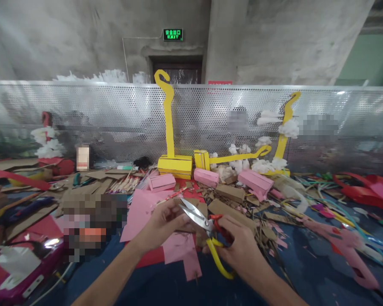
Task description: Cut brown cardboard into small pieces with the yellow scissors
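My right hand (238,242) grips a pair of scissors (194,213) with silver blades, one red handle and one yellow handle. The blades point up and left and look slightly parted. Close to their tips, the fingers of my left hand (166,221) are pinched together. What they hold, if anything, is hidden. Just beyond that hand a thin red-and-white stick (170,196) shows. Pink paper (143,208) with a cut outline lies under and behind my left hand, and a brown cardboard piece (201,231) sits below the blades.
Yellow hook-topped pieces (168,123) stand against a perforated metal barrier (115,114). Pink boxes (162,182) and cardboard scraps (230,192) lie before them. At right is a pink glue gun (344,246); at left, a purple tissue box (35,272) and several sticks (124,183).
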Motion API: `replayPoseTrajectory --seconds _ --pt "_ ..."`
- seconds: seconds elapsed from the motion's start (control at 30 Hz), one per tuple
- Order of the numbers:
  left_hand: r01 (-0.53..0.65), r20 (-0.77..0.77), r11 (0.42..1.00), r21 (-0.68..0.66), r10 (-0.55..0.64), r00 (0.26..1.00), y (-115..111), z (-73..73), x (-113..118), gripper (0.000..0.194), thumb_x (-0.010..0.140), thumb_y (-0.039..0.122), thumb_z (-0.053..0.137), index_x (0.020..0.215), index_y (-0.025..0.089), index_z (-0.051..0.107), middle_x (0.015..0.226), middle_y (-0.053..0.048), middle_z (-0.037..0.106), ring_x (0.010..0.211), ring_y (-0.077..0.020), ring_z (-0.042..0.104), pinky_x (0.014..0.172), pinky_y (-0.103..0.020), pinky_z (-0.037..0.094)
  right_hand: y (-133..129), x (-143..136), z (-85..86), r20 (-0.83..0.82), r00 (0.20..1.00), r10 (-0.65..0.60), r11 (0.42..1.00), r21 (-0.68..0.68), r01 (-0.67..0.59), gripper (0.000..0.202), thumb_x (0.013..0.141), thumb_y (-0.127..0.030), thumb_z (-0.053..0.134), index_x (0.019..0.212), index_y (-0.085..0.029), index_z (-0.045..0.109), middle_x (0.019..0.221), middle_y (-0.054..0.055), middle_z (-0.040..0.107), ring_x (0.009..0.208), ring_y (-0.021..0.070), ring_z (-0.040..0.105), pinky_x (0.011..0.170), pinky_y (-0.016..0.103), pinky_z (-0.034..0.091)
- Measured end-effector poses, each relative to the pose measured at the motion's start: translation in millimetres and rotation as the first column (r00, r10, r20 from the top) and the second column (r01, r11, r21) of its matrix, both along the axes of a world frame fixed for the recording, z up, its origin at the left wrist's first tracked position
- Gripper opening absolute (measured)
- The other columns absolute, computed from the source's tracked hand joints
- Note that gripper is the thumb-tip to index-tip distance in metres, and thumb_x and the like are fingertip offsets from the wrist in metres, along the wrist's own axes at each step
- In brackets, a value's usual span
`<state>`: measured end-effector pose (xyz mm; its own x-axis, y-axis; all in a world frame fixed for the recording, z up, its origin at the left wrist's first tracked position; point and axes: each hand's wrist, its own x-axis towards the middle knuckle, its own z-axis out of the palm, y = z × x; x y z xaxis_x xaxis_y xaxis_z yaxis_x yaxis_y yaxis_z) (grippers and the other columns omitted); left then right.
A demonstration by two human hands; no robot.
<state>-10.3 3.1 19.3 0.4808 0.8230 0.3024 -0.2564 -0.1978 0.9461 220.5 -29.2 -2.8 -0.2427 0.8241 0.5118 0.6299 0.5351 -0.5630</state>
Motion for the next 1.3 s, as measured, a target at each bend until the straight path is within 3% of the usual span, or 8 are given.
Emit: replayPoseTrajectory --seconds 0.13,0.3,0.4,0.53,0.8,1.0,1.1,1.3 --pt "-0.004 -0.035 1.000 0.015 0.005 0.999 -0.2 -2.7 1.3 0.026 0.089 0.028 0.068 0.111 0.017 0.062 0.103 -0.008 0.072 0.095 -0.0224 0.071 0.089 -0.046 0.059 0.8 -0.7 -0.4 0.040 0.998 -0.038 0.999 0.038 0.036 0.030 0.070 -0.035 0.081 0.080 -0.022 0.055 0.085 0.004 0.060 0.076 0.0220 0.056 0.065 0.030 0.043" --pt "-0.109 -0.196 0.982 0.157 0.139 0.971 -3.2 -1.2 3.8 0.023 0.086 0.032 0.070 0.102 0.015 0.068 0.101 -0.010 0.071 0.092 -0.0227 0.070 0.084 -0.039 0.060 -7.3 -4.2 1.2 0.049 0.999 -0.023 1.000 0.006 0.023 0.040 0.069 -0.038 0.082 0.095 -0.022 0.056 0.099 0.007 0.062 0.087 0.0258 0.058 0.073 0.032 0.046" --pt "-0.113 -0.222 0.971 0.208 0.160 0.962 -4.1 0.0 4.5 0.023 0.086 0.032 0.069 0.102 0.015 0.069 0.103 -0.011 0.070 0.093 -0.0224 0.068 0.082 -0.036 0.059 -8.2 -5.6 1.5 0.026 1.000 -0.017 1.000 -0.016 0.017 0.031 0.072 -0.037 0.080 0.084 -0.022 0.055 0.091 0.005 0.062 0.080 0.0228 0.058 0.069 0.030 0.045" --pt "-0.104 -0.217 0.967 0.235 0.156 0.964 -4.5 -0.6 5.4 0.020 0.087 0.030 0.068 0.100 0.015 0.067 0.098 -0.008 0.068 0.087 -0.0193 0.067 0.074 -0.031 0.057 -3.6 -4.5 -0.2 0.003 0.999 -0.052 0.999 0.014 0.052 0.036 0.070 -0.036 0.081 0.069 -0.023 0.048 0.076 0.001 0.057 0.068 0.0187 0.053 0.060 0.027 0.040" --pt "-0.019 -0.157 0.989 0.149 0.043 0.987 -4.8 -1.3 6.9 0.018 0.090 0.028 0.065 0.102 0.014 0.065 0.101 -0.009 0.071 0.094 -0.0217 0.068 0.087 -0.038 0.057 -2.2 -3.9 0.4 -0.055 0.996 -0.073 0.995 -0.078 0.068 0.037 0.071 -0.030 0.078 0.061 -0.023 0.043 0.068 -0.003 0.052 0.061 0.0147 0.047 0.054 0.024 0.035" --pt "-0.038 -0.168 0.986 0.161 0.066 0.984 -3.6 -3.3 6.7 0.017 0.090 0.029 0.065 0.097 0.013 0.066 0.095 -0.009 0.072 0.091 -0.0218 0.070 0.085 -0.038 0.058 0.0 -3.9 -2.4 -0.064 0.995 -0.075 0.992 -0.104 0.068 0.039 0.075 -0.031 0.075 0.060 -0.023 0.040 0.065 -0.003 0.049 0.060 0.0143 0.046 0.053 0.024 0.034" --pt "-0.042 -0.094 0.994 0.097 0.051 0.994 -3.8 -2.6 7.5 0.024 0.089 0.030 0.067 0.108 0.015 0.064 0.105 -0.010 0.073 0.097 -0.0238 0.070 0.088 -0.041 0.058 0.8 -3.9 -1.7 -0.049 0.994 -0.098 0.993 -0.066 0.095 0.035 0.073 -0.032 0.076 0.065 -0.023 0.044 0.072 -0.002 0.052 0.064 0.0162 0.048 0.058 0.026 0.038" --pt "-0.202 -0.036 0.979 0.024 0.202 0.979 -1.7 3.0 6.7 0.031 0.085 0.035 0.070 0.108 0.014 0.065 0.105 -0.012 0.075 0.094 -0.0245 0.072 0.083 -0.039 0.060 2.8 2.2 4.9 -0.098 0.989 -0.106 0.994 -0.043 0.103 0.028 0.076 -0.037 0.073 0.083 -0.022 0.051 0.086 0.003 0.056 0.077 0.0207 0.054 0.069 0.031 0.047"
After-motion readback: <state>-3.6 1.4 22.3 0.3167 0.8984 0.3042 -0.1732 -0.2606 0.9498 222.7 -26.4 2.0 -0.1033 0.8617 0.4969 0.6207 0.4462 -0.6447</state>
